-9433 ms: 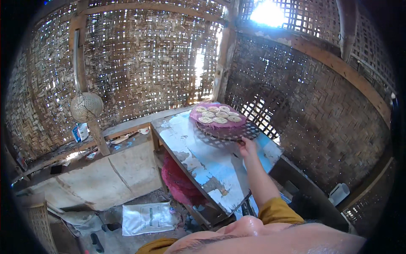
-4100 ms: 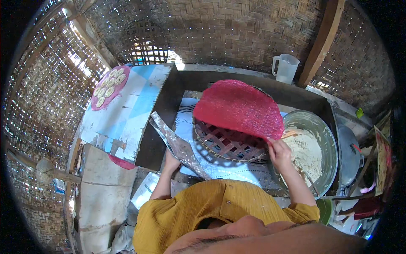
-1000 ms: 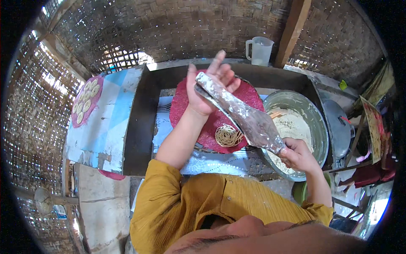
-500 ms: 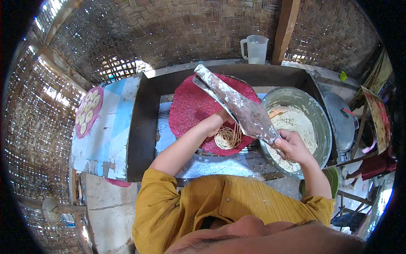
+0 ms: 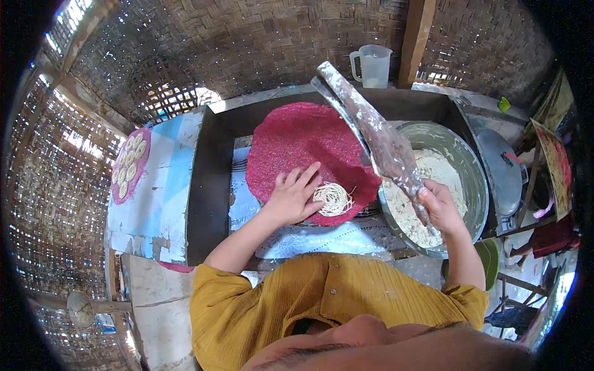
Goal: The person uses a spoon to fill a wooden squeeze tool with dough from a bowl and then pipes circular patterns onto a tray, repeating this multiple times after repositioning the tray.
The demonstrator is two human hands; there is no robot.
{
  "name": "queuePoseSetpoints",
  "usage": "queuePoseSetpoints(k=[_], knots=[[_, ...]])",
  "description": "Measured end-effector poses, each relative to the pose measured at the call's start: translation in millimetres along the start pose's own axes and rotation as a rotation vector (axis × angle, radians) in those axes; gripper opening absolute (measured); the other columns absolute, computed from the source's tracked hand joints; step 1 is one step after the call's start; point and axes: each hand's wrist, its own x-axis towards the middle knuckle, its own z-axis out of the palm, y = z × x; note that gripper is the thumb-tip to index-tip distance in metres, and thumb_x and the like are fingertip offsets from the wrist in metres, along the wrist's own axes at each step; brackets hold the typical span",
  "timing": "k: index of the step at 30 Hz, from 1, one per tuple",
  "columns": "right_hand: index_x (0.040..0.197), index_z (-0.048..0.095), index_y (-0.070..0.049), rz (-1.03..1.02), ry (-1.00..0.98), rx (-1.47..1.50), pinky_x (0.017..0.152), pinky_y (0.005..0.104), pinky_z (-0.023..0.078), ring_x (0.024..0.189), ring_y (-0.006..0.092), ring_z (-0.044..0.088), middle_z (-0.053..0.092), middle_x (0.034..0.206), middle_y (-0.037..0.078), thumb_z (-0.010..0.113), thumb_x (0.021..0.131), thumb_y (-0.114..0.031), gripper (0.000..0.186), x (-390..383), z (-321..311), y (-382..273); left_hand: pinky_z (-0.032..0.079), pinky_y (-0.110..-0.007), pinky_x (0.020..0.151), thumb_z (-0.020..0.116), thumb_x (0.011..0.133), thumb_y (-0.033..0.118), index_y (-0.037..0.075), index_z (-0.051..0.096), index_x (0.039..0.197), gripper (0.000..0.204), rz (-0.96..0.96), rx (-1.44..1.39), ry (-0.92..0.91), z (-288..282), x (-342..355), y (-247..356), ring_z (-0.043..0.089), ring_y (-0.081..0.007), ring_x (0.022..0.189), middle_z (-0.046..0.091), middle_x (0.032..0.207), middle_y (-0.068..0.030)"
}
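The hands are apart: the left hand (image 5: 294,198) spreads its fingers over the red mesh sheet (image 5: 288,139), thumb at the left edge of a pale strand coil (image 5: 335,199); rightward, the right hand (image 5: 439,207) is clamped around a wooden tool (image 5: 390,139) above the basin (image 5: 475,185).

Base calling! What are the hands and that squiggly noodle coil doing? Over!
Left hand spread on red sheet, at left edge of pale noodle coil. Right hand gripping long white-smeared tool. Tool in the way, hiding part of basin.
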Motion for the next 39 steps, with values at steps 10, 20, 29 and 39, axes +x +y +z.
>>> queuePoseSetpoints(k=[10,20,29,39], knots=[[0.097,0.056,-0.001,-0.098,-0.185,-0.075,0.066,0.0273,0.043,0.074,0.0128,0.054,0.060,0.081,0.007,0.054,0.080,-0.032,0.035,25.7,67.4,-11.1,0.021,-0.045,0.097,0.059,0.069,0.030,0.005,0.043,0.118,0.058,-0.146,-0.265,0.360,-26.9,23.8,8.6,0.034,-0.0352,0.115,0.040,0.123,-0.0165],[0.093,0.062,-0.010,-0.464,-0.097,-0.912,0.076,0.0370,0.042,0.083,0.0299,0.051,0.054,0.080,0.014,0.056,0.075,-0.020,0.022,71.7,66.6,23.8,0.045,-0.033,0.076,0.063,0.069,0.012,0.001,0.046,0.109,0.044,-0.434,-1.054,0.696,18.5,-58.6,-43.2,0.049,-0.0154,0.078,0.051,0.086,-0.0060],[0.085,0.063,-0.009,-0.422,-0.128,-0.981,0.076,0.0362,0.041,0.085,0.0282,0.048,0.051,0.084,0.011,0.057,0.072,-0.016,0.016,73.6,77.4,38.8,0.047,-0.038,0.059,0.046,0.082,0.019,-0.005,0.044,0.110,0.036,-0.546,-1.729,1.022,-15.2,-116.5,-46.0,0.055,-0.0209,0.060,0.056,0.079,-0.0097],[0.081,0.063,-0.008,-0.455,-0.121,-0.851,0.075,0.0360,0.041,0.082,0.0295,0.050,0.052,0.079,0.012,0.058,0.070,-0.012,0.012,77.5,75.5,30.0,0.048,-0.023,0.070,0.069,0.060,-0.003,0.000,0.051,0.103,0.047,-0.719,-1.031,0.945,-4.1,-112.8,-32.4,0.050,-0.0089,0.069,0.050,0.071,-0.0012]])
